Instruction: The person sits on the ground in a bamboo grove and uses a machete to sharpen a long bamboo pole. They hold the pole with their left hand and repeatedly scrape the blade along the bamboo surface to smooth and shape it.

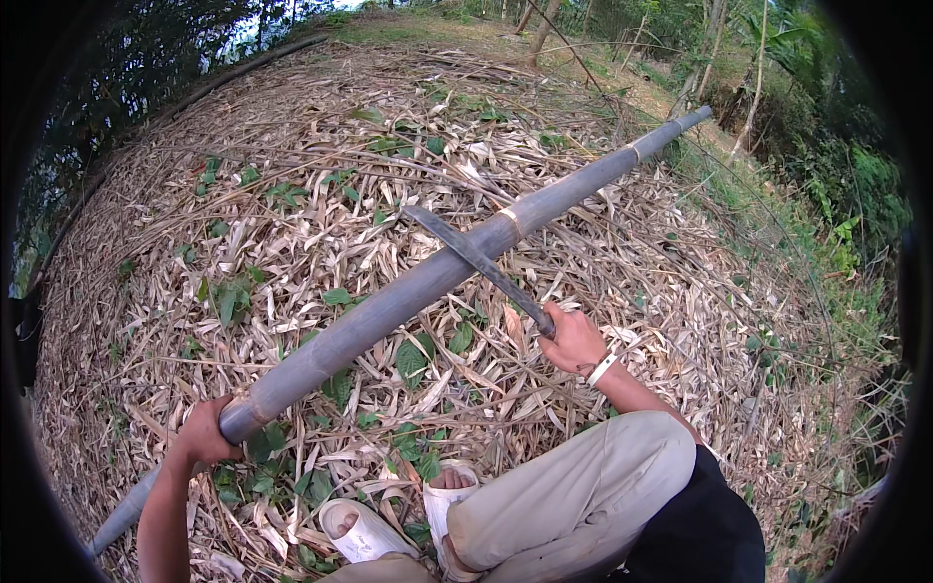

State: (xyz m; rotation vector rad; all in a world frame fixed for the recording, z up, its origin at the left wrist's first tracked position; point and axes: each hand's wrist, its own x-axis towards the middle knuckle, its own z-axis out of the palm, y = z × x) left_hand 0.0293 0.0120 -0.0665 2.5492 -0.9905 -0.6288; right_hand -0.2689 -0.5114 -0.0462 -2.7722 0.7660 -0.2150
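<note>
A long grey-purple bamboo pole slants from the lower left to the upper right, with pale rings at its joints. At its near, thick part my left hand is wrapped round it. My right hand, with a pale band at the wrist, is closed on the handle of a machete. The machete's dark blade crosses over the pole just short of a joint ring, its tip past the far side. Whether the blade touches the bamboo or has cut it, I cannot tell.
A grey bamboo length shows beyond my left forearm; the join is hidden. Dry leaves and green seedlings cover the sloping ground. My bent knee and white sandals are close by. Thin trunks and bushes stand at the far right.
</note>
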